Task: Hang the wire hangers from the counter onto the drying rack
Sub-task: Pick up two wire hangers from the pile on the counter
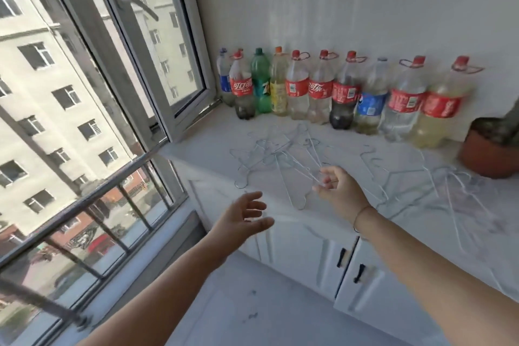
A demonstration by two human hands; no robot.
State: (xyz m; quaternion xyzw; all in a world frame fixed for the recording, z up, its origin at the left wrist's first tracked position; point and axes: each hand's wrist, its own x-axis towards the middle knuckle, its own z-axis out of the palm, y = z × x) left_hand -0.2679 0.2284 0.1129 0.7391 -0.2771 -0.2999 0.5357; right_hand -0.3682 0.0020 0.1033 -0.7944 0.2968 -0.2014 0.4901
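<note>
The left hand (243, 213) hangs in the air with fingers spread and holds nothing, just off the front edge of the bench (196, 152). The right hand (338, 187) is over the bench, its fingertips pinching the thin wire of one hanger (299, 207). This hanger is a bent triangle of pale metal, and its rounded shoulder reaches past the bench's front edge. A thin bracelet (361, 213) circles the right wrist.

More wire hangers (269, 154) lie tangled flat on the bench just beyond the right hand. A second loose heap (452, 194) spreads to its right. The bench top is smooth, pale and faintly veined like marble.

A row of plastic bottles (323, 90) stands upright along the back wall. Most are clear with red labels, one is green and two have blue labels. At the right end a round terracotta plant pot (487, 153) sits near the second heap. Bare bench surface shows between the bottles and the hangers.

Below the bench are white panelled cupboard doors (306, 244) with small dark handles. To the left an open window (168, 64) swings inward over the bench's corner, with a metal railing (92, 199) below it. Pale floor (238, 303) lies open beneath the arms.
</note>
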